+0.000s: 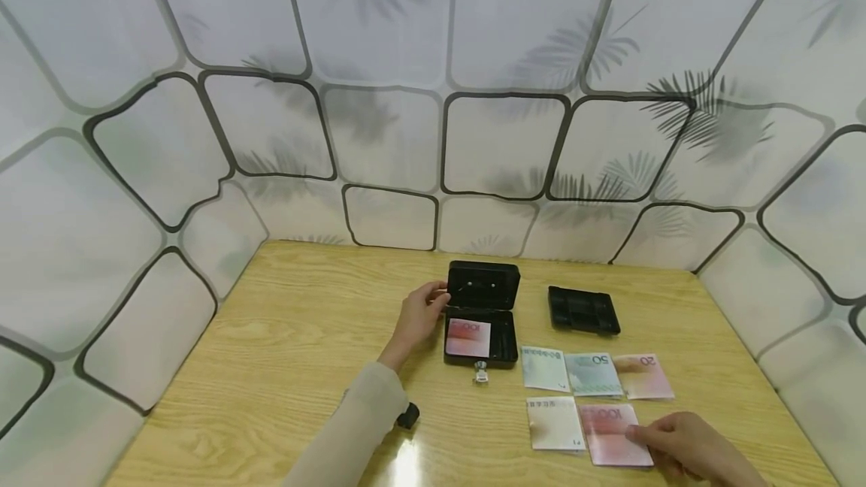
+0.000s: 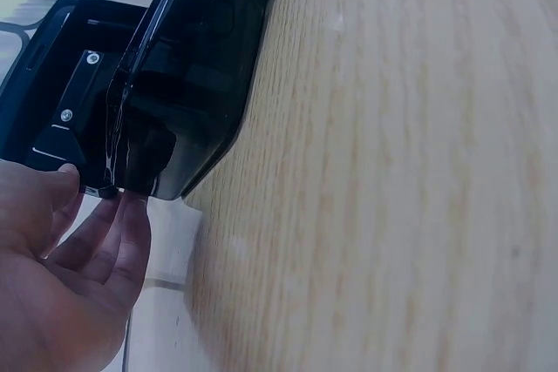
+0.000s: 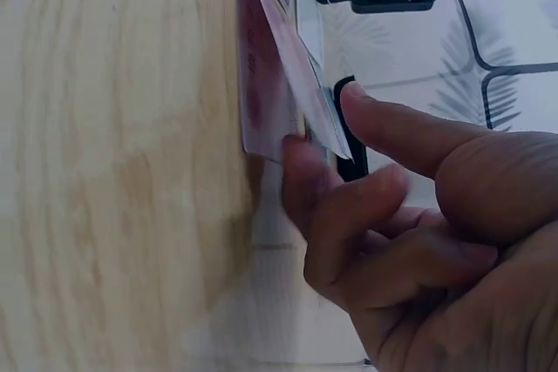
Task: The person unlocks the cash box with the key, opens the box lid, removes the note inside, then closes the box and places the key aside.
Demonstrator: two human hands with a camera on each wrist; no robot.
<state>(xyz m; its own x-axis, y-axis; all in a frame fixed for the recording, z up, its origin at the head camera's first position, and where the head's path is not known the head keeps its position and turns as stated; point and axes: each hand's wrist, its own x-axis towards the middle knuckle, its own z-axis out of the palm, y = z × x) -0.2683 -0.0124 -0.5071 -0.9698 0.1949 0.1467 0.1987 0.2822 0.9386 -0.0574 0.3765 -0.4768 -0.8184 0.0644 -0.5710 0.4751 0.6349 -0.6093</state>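
Note:
A black cash box [image 1: 483, 361] stands with its lid [image 1: 484, 284] raised; a folded pink 100 banknote [image 1: 468, 338] lies inside. At the box's left hinge side, my left hand [image 1: 421, 314] grips the lid's corner between thumb and fingers, as the left wrist view shows. On the table, my right hand [image 1: 697, 448] has its thumb above and a curled index finger at the edge of another folded pink 100 banknote [image 1: 612, 434]. The right wrist view shows this note's upper layer [image 3: 301, 84] standing up between thumb and index finger.
Folded banknotes lie in two rows: a pale green one [image 1: 544, 369], a 50 [image 1: 594, 374], a 20 [image 1: 644, 376] and a cream one [image 1: 555, 423]. A black compartment tray [image 1: 583, 311] lies behind them. The lock [image 1: 481, 373] projects from the box front. A patterned curtain [image 1: 386, 141] surrounds the table.

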